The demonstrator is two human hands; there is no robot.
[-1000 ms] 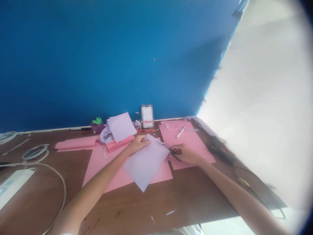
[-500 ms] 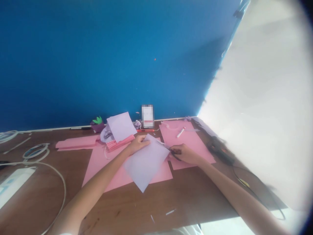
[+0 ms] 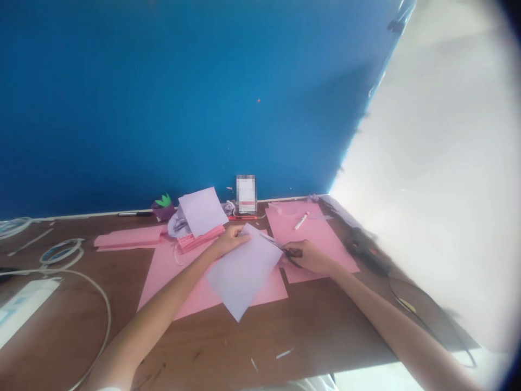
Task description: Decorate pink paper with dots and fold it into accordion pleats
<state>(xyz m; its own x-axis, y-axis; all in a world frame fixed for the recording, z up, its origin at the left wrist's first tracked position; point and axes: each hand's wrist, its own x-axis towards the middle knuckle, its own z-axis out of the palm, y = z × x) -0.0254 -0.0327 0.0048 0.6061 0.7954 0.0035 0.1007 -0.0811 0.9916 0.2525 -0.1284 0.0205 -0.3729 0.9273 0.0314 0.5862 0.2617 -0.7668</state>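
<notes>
My left hand point(image 3: 231, 239) pinches a sheet of lilac paper point(image 3: 244, 274) near its upper corner, thumb on top. The sheet is held at a slant over pink paper point(image 3: 158, 288) lying on the table. In my right hand point(image 3: 306, 255) is a pair of scissors point(image 3: 290, 255) with dark handles, fingers wrapped round them. Their blades lie along the sheet's upper right edge, pointing toward my left hand. Whether the blades are parted is too fine to tell. A white marker point(image 3: 302, 220) rests on another pink sheet point(image 3: 321, 255) beyond my right hand.
Behind my left hand, a lilac square point(image 3: 203, 210) leans on crumpled lilac paper and a folded pink piece. A purple paper shape with green leaves point(image 3: 163, 203) stands by the blue wall. Cable loops point(image 3: 61, 251) lie left; a power strip point(image 3: 368, 252) lies right. Paper scraps point(image 3: 284, 353) lie in front.
The hands, the lilac sheet and the scissors stay almost where they were. The scissor blades show a little more clearly along the sheet's edge; the whole view has shifted very slightly.
</notes>
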